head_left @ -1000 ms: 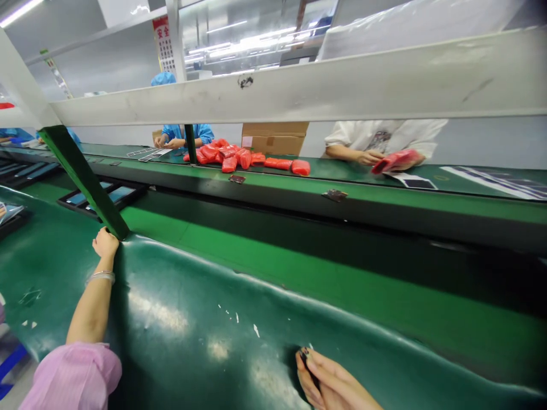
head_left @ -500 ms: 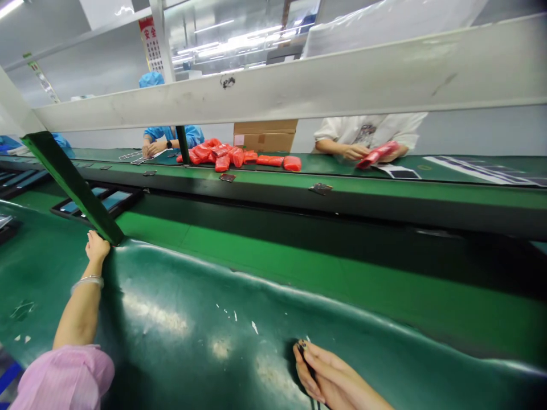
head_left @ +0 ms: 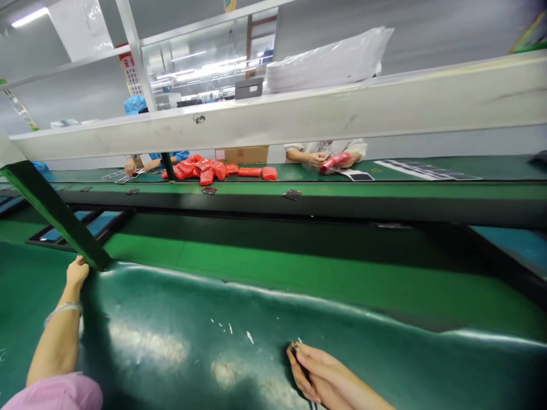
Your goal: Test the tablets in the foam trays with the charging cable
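Observation:
My right hand is low in the middle, fingers closed in a pinch. Between its thumb and fingers is a thin black cable-like item; dark strands hang below the palm, and its exact kind is unclear. My left hand reaches forward at the left, beside the foot of a slanted green post. Its fingers are curled and partly hidden, so what they grip does not show. Beneath both arms lies a glossy green mat with small white scraps on it.
Beyond the mat's raised edge runs a green conveyor belt. Black trays with blue panels sit on it. Red wrapped packets are piled on the far bench, where two co-workers handle items. A white beam crosses overhead.
The view has shifted, so the scene sits lower and further left, and another tray shows at the right edge. Both my hands keep nearly the same places and poses.

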Tool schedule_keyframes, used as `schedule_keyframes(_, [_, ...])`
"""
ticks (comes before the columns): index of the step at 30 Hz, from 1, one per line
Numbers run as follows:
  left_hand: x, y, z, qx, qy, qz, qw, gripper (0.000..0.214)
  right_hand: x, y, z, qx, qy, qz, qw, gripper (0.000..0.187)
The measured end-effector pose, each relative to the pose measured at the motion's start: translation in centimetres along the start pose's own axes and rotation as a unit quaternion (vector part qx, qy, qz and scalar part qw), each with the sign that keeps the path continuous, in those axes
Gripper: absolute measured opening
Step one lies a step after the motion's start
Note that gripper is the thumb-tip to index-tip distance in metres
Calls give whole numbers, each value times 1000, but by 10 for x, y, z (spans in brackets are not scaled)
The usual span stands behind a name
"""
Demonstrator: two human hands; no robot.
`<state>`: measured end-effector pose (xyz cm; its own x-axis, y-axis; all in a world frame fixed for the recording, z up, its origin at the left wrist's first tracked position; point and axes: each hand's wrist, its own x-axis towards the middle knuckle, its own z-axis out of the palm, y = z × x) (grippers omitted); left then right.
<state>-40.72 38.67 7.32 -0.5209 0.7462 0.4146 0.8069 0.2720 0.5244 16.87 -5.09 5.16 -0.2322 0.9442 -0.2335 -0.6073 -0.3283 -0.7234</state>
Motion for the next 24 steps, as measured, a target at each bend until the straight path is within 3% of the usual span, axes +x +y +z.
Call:
schedule_keyframes(3, [-11,-6,2,-73,-9,-23,997,27,-1,0,3,-10,-1,-8,1000,23])
schedule_keyframes(8, [-45,7,6,-134,107,-74,982,34,-4,1,7,-38,-1,-12,999,25])
schedule_keyframes(12, [-86,29,1,-143,141,-24,979,43,-6,3,9,-47,7,-24,999,27])
schedule_keyframes(15, [-124,51,-7,-126,97,70,985,53,-8,4,13,-49,23,-37,998,29])
schedule_keyframes(19, [-190,87,-18,-97,-7,208,973,62,-9,6,15,-52,27,-50,997,32])
schedule_keyframes(22, [-257,119,-30,-94,-102,326,935,52,-8,9,13,-48,26,-43,998,32])
schedule_keyframes(24, [-311,141,-44,-102,-167,416,888,47,-8,11,11,-45,24,-38,998,31])
